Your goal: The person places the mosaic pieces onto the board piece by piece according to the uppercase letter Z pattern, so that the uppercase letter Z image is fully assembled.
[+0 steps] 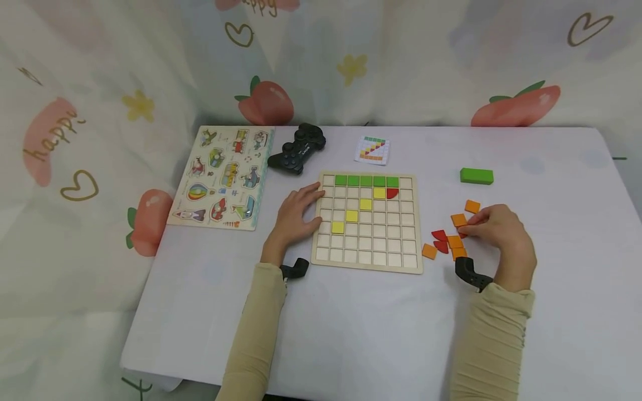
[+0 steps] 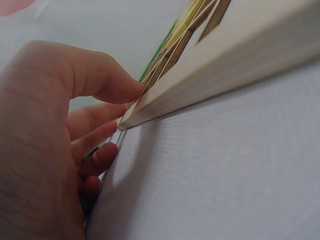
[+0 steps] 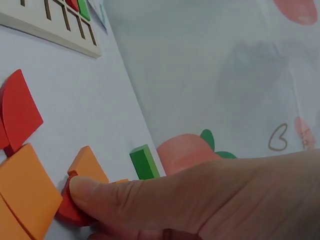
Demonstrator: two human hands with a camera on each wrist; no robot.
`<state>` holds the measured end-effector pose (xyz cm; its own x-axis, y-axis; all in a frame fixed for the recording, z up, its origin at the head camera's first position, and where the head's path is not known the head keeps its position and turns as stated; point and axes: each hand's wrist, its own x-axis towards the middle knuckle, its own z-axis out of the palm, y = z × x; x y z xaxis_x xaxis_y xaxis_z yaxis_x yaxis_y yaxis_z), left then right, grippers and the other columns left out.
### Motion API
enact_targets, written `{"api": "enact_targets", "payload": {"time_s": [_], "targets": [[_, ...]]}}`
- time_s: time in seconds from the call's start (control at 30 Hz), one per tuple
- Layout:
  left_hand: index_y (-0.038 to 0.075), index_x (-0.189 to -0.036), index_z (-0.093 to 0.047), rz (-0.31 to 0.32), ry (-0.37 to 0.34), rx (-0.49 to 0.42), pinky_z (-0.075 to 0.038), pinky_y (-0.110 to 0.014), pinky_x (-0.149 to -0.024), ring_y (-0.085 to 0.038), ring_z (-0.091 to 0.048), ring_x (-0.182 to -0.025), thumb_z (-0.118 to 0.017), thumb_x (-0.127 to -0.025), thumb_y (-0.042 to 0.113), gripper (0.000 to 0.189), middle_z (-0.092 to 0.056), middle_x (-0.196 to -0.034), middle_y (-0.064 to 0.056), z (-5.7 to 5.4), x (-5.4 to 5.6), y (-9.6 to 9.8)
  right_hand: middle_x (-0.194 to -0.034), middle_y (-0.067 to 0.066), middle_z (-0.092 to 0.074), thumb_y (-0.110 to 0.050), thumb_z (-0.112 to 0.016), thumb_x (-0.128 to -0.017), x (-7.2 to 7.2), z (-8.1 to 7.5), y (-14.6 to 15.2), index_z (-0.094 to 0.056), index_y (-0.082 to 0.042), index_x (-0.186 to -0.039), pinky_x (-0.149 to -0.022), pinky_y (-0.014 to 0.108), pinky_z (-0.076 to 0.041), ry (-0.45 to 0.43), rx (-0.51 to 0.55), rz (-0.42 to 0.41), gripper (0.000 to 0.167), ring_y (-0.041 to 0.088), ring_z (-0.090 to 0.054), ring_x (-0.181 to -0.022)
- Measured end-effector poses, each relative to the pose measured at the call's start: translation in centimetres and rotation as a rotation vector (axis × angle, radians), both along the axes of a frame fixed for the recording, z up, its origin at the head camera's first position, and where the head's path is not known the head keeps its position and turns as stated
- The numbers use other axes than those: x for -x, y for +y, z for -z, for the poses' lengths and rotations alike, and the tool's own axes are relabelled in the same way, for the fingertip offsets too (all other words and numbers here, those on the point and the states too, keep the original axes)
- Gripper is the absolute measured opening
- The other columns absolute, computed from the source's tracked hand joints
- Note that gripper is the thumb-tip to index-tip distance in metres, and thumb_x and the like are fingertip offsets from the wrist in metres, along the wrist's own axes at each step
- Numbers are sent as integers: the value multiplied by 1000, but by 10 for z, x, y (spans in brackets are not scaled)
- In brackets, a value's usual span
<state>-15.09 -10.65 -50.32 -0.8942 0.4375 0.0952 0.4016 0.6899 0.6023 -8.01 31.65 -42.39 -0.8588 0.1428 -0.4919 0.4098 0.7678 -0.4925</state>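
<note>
A wooden grid board (image 1: 366, 265) holds a row of green squares (image 1: 366, 181), a diagonal of yellow squares (image 1: 352, 216) and one red quarter-circle piece (image 1: 392, 193). My left hand (image 1: 292, 216) rests at the board's left edge, fingers spread, with the thumb tip touching the rim in the left wrist view. To the right of the board, my right hand (image 1: 501, 231) pinches a red quarter-circle piece (image 3: 73, 212) under its thumb, low among loose tiles. Around it lie several orange squares (image 1: 455, 241) and other red quarter-circles (image 1: 439, 235). The right fingertips are partly hidden below the thumb.
A small pattern card (image 1: 372, 150) lies behind the board. At the back left are a black game controller (image 1: 297, 148) and a picture puzzle board (image 1: 220, 175). A green block (image 1: 476, 176) sits beyond the loose tiles. A patterned curtain (image 1: 401, 67) hangs behind the white table (image 1: 361, 328).
</note>
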Motion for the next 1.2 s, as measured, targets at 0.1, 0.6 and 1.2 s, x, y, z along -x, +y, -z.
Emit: {"api": "enact_targets", "payload": {"time_s": [0.1, 0.6, 1.2], "targets": [[19, -143, -53, -1, 1, 0, -39, -40, -95, -21, -49, -113, -60, -79, 30, 65, -36, -156, 6, 1, 0, 0, -91, 17, -59, -25, -73, -86, 2, -1, -3, -60, 6, -101, -69, 39, -40, 33, 8, -30, 37, 35, -49, -90], [19, -143, -54, -3, 23, -14, -38, -40, -97, -21, -49, -115, -60, -79, 31, 65, -37, -156, 6, 3, 1, 0, -100, 19, -70, -28, -67, -93, 27, 0, -70, -69, 1, -112, -63, 23, -45, 316, 216, 75, 35, 28, -62, -82], [20, -143, -54, -5, 20, -3, -39, -38, -95, -19, -48, -111, -61, -79, 30, 65, -37, -156, 7, 4, 2, -1, -87, 16, -69, -17, -70, -89, 39, 29, -138, -72, 1, -95, -65, 35, -42, 385, 151, -68, 19, 28, -58, -76]]}}
